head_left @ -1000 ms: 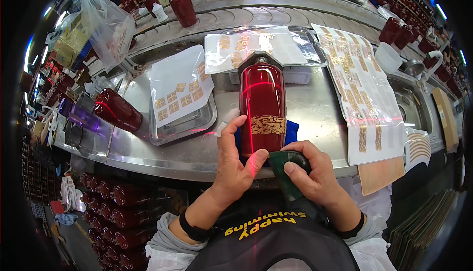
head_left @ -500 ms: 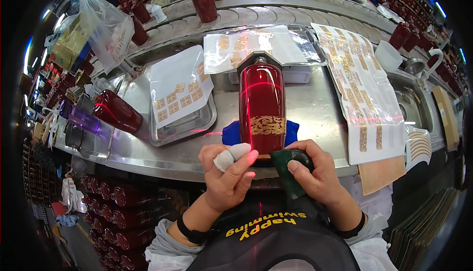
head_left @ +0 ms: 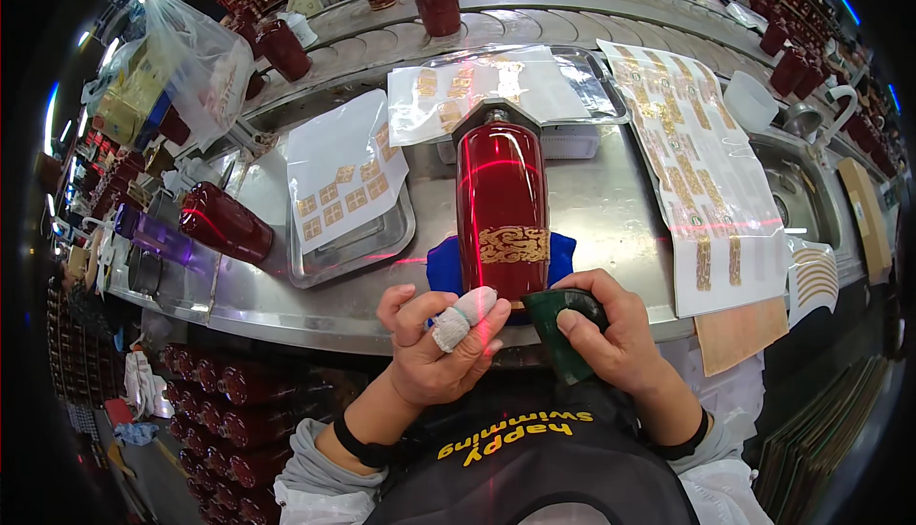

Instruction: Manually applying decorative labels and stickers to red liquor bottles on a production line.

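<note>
A glossy dark red bottle [head_left: 501,182] lies in front of me with its neck pointing away. A gold patterned band [head_left: 515,245] is on it near its base. Red laser lines cross the glass, and blue cloth [head_left: 444,263] shows on both sides underneath. My left hand [head_left: 441,344], one finger wrapped in white, is at the base's left corner, its fingers bent and apart with nothing visible between them. At the right corner, my right hand [head_left: 615,334] grips a dark green flat scraper [head_left: 558,334] between thumb and fingers.
White sheets of gold decals lie left [head_left: 334,186], behind [head_left: 534,96] and right [head_left: 677,172]. A metal tray [head_left: 396,239] is under the left one. Another red bottle [head_left: 226,223] lies far left. A conveyor [head_left: 544,29] carries bottles behind; a sink [head_left: 792,191] is at right.
My left hand has turned slightly, its fingers lifting and spreading more. The right hand keeps the scraper in place. Bottles on the near conveyor lane have moved right, one farther back left.
</note>
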A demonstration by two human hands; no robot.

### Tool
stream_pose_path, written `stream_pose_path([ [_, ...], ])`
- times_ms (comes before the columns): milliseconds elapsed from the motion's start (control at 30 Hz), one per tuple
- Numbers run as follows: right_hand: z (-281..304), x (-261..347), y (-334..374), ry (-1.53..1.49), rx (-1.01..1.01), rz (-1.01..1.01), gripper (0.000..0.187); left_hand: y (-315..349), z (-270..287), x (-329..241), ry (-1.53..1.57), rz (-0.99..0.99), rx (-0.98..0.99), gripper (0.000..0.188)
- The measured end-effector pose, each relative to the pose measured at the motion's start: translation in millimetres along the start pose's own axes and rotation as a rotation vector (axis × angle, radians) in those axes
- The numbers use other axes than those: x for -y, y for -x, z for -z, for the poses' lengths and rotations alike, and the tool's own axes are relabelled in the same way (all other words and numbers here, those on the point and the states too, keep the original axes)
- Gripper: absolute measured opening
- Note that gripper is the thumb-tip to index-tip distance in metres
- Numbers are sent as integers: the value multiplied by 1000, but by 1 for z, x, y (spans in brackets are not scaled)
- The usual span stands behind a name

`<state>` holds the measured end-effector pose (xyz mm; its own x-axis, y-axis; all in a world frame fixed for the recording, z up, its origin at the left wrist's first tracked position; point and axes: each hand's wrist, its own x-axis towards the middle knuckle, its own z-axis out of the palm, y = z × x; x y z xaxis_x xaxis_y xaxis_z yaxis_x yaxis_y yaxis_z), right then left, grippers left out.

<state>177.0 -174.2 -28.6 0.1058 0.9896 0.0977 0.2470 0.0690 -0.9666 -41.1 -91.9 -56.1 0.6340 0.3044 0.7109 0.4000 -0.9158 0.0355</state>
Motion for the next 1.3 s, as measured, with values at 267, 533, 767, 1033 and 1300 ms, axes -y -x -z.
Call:
stream_pose_path([
  [267,2,-1,0,-8,-1,3,23,-2,2,2,92,50,-22,34],
  [533,3,-1,-1,-20,15,4,23,-4,-1,-1,92,104,-12,33],
  [767,3,-2,-2,-11,5,37,23,-7,-2,2,-16,-14,-38,36],
  [1033,3,-4,-1,-16,11,10,23,-9,0,0,172,114,-51,39],
  [1300,3,-3,-1,-2,2,23,23,-12,-4,3,77,-74,-93,39],
])
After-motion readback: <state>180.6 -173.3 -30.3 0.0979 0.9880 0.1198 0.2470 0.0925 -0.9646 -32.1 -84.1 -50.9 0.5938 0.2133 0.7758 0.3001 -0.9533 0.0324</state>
